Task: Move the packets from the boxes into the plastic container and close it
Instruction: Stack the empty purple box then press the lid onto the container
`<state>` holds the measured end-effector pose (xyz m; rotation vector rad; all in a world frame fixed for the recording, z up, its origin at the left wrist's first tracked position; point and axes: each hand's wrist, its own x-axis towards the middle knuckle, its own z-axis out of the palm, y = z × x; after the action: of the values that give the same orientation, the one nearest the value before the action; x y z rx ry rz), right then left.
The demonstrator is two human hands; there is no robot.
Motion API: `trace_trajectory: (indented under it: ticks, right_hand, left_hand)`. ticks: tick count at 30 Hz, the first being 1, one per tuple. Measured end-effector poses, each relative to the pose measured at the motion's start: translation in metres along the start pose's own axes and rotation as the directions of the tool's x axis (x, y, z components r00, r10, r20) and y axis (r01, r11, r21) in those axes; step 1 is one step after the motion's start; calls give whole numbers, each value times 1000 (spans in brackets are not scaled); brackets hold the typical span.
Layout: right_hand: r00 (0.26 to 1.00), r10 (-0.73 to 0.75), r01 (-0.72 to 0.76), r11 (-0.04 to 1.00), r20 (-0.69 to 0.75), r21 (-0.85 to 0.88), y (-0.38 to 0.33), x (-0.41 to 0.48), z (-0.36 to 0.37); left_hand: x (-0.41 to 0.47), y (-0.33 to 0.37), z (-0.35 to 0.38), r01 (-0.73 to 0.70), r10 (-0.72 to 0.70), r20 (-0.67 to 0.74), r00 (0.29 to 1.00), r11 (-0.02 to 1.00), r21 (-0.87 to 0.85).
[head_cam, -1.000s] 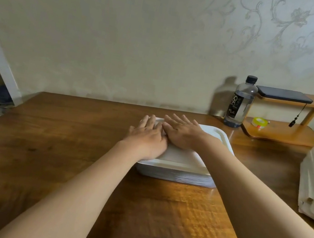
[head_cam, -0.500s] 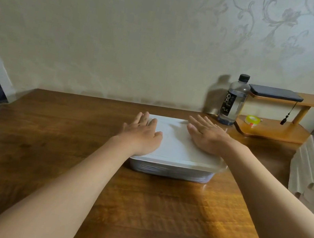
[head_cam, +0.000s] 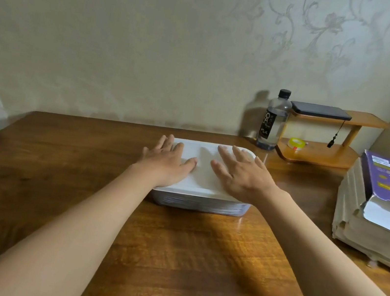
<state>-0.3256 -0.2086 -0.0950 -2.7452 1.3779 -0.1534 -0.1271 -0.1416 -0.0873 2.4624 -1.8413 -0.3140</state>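
Bottle [head_cam: 273, 119] beside wooden shelf [head_cam: 321, 158] with tape roll [head_cam: 296, 143]

Centre: clear rectangular plastic container [head_cam: 199, 202] on the brown wooden table [head_cam: 170, 260].
On its lid: left hand [head_cam: 168, 161] on the left half, right hand [head_cam: 238, 173] on the right half, apart.
Behind, right: clear plastic bottle [head_cam: 272, 124], just left of a two-tier wooden shelf [head_cam: 316, 155].
Far right: stack of paper books [head_cam: 377, 222].

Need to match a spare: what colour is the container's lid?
The lid is plain white, best seen in the head view.
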Motion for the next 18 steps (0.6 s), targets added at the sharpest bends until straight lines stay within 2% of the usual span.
trace_trajectory:
  ticks: [5,10,13,15,18]
  right_hand:
    - [990,31,-13,991,135,-136,-1,6,3]
    - [969,71,-30,985,236,-171,-4,10,-1]
    - [963,81,-36,984,257,-175,-7,11,-4]
    - [961,87,-41,984,263,-174,-7,10,-6]
    - [960,87,-41,984,264,-174,-9,7,-8]
  left_hand:
    - [-2,0,1,-33,33,-59,998,999,9]
    - [-6,6,-3,-137,165,-151,975,974,182]
    - [-8,13,-6,-212,219,-52,974,970,120]
    - [-8,14,-3,-184,182,34,983,981,65]
    - [-6,13,1,-127,118,98,988,988,91]
